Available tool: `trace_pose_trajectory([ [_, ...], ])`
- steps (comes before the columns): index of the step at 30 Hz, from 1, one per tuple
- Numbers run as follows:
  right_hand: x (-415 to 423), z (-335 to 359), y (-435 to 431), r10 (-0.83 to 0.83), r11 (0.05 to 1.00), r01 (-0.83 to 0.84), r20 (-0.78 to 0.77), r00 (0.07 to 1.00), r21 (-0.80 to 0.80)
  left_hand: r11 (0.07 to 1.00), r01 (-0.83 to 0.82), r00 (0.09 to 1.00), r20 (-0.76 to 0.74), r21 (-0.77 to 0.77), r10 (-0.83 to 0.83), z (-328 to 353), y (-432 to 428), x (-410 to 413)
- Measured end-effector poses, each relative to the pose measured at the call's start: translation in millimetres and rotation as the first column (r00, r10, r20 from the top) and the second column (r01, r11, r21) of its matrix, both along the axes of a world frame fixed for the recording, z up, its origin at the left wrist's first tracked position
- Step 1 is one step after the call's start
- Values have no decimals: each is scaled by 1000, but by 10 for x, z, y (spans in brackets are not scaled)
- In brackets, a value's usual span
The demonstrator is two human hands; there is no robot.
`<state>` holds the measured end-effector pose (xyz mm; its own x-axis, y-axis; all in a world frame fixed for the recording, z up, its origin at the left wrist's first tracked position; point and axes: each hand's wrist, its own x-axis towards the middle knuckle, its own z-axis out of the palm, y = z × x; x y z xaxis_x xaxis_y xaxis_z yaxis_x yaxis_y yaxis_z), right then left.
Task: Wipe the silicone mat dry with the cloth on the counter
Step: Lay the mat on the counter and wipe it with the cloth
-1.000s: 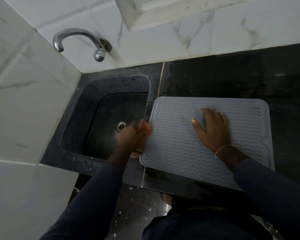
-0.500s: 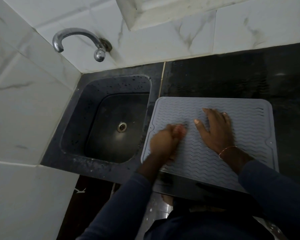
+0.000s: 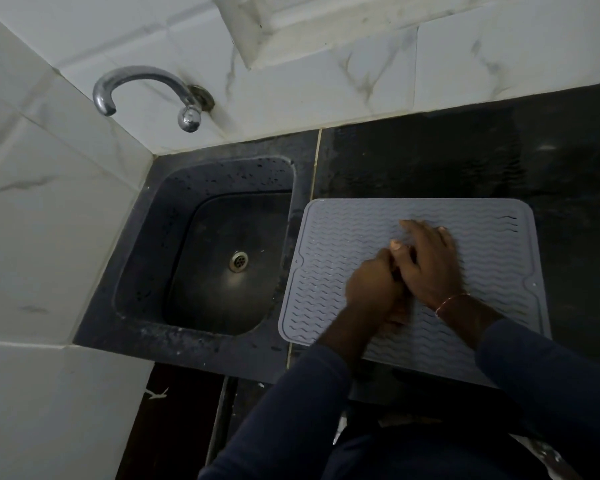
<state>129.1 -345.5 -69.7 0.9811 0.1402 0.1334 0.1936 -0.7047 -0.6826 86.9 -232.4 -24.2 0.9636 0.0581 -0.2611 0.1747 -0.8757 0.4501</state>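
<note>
A grey silicone mat (image 3: pixel 343 237) with wavy ridges lies flat on the black counter (image 3: pixel 430 161), just right of the sink. My left hand (image 3: pixel 374 289) is curled round the reddish cloth (image 3: pixel 397 317) and presses it onto the middle of the mat. The cloth is almost wholly hidden under that hand; only a sliver shows at its lower edge. My right hand (image 3: pixel 428 265) lies flat on the mat with straight fingers, holding it down, and its thumb side touches my left hand.
A dark sink (image 3: pixel 222 265) with a metal drain sits left of the mat. A chrome tap (image 3: pixel 146 84) juts from the white tiled wall above it. The mat's near edge overhangs the counter's front edge.
My left hand with the cloth has swept to the right, from the mat's left edge to its middle, up against my right hand. The right hand and the mat have stayed put.
</note>
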Motion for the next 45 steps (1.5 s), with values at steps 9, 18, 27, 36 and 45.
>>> trace_pose_trajectory([
  [9,6,15,25,11,997,-9,20,1000,-70,893,-361,931,52,268,361,107,1616,-65],
  [18,-1,21,-5,4,1000,-4,17,1000,30,1000,9,1000,8,-28,-9,-29,-36,-40],
  [27,-3,21,15,4,1000,-4,21,1000,6,908,-322,945,39,268,324,113,1459,-48],
  [36,1,16,6,-2,1000,2,45,999,3,993,-119,991,-55,3,119,-21,236,-233],
  [45,0,18,19,-7,1000,6,46,999,24,878,-406,906,-13,255,423,65,1480,-272],
])
